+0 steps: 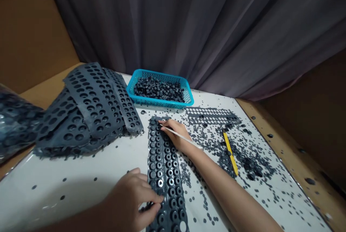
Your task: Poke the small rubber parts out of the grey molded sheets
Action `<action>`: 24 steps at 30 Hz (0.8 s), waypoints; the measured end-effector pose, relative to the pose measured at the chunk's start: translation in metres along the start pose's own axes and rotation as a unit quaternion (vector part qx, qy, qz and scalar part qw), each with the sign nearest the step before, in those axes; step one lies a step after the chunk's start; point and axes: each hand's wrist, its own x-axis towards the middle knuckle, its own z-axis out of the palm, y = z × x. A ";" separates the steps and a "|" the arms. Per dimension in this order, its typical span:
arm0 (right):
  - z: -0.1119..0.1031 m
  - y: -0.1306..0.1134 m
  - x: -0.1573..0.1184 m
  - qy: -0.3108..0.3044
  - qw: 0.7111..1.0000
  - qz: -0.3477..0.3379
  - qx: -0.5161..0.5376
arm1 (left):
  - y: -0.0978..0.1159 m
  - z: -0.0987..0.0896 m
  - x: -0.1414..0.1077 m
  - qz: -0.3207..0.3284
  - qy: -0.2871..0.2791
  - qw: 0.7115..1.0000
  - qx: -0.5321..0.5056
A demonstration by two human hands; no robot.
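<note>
A dark grey moulded rubber strip [165,160], lined with rows of round ring-shaped parts, lies lengthwise on the white table. My right hand [174,132] is closed around a thin white stick [186,140], its tip at the strip's far end. Nearer to me, my left hand [142,194] has thumb and forefinger pinched together on the strip; what lies between the fingertips is partly hidden. Beyond the strip sits a blue plastic basket [162,103] with many small dark rubber parts [159,89] inside.
Stacked rubber sheets [94,105] with round hollows lie left, beside a clear bag [16,123] of dark parts. A punched-out sheet [213,116] and a yellow cutter [230,154] lie right, amid scattered small dark discs [254,169]. A grey curtain [175,19] hangs behind.
</note>
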 end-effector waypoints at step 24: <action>0.000 0.000 0.009 0.003 0.988 0.084 0.128 | -0.036 0.020 -0.010 0.090 -0.036 0.990 0.099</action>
